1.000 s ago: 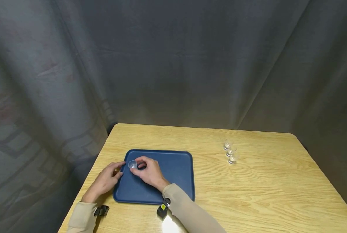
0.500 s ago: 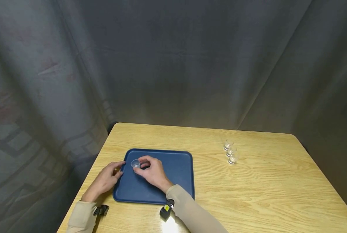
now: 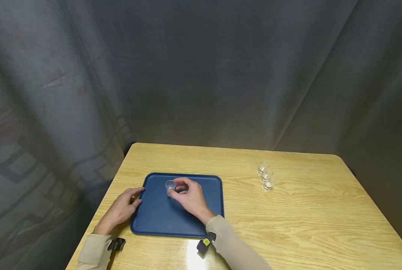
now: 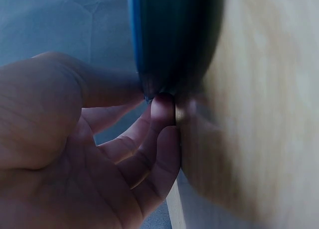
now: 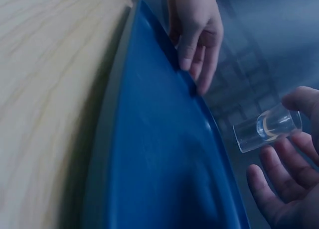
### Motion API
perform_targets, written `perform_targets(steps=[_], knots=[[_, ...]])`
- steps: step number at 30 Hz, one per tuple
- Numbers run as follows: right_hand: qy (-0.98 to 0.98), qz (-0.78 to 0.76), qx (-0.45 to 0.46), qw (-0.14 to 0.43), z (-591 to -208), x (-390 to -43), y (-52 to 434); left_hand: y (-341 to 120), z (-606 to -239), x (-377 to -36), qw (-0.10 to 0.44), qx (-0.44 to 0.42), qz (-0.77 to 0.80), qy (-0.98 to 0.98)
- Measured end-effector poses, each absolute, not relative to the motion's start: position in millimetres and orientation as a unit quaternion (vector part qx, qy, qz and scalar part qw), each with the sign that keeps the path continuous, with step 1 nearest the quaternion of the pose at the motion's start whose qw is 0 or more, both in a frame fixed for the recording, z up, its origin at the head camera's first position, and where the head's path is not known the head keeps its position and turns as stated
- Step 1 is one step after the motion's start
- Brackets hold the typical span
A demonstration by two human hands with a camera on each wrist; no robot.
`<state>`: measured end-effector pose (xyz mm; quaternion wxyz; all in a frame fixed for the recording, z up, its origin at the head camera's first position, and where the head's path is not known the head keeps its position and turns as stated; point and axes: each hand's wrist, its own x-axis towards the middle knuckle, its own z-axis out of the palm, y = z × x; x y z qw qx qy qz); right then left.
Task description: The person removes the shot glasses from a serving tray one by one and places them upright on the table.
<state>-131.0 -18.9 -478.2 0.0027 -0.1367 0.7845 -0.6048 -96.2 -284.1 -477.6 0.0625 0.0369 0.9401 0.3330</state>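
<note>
Glass (image 3: 170,185) lifted rightward over tray (image 3: 160,219); wooden table (image 3: 305,221), grey curtain (image 3: 201,75).

Light wood-grain bench (image 3: 305,221). Blue tray (image 3: 160,221) lies flat at its near left. Three small clear glasses (image 3: 266,176) stand in a touching row, far right.

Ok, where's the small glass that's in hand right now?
In the head view the small glass is pinched by the right hand above the blue tray's far left part, well left of the three glasses.
</note>
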Motion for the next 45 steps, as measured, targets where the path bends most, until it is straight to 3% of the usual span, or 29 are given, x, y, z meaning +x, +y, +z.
perform_targets(steps=[21,45], knots=[[0.774,-0.626,-0.061,-0.069,-474.7,-125.5,59.1,-287.9,-480.6,-98.4,0.056,0.049,0.328,0.942],[0.767,-0.633,0.023,-0.098,-479.9,-117.6,141.8,-287.9,-481.7,-97.2,0.057,0.041,0.332,0.941]])
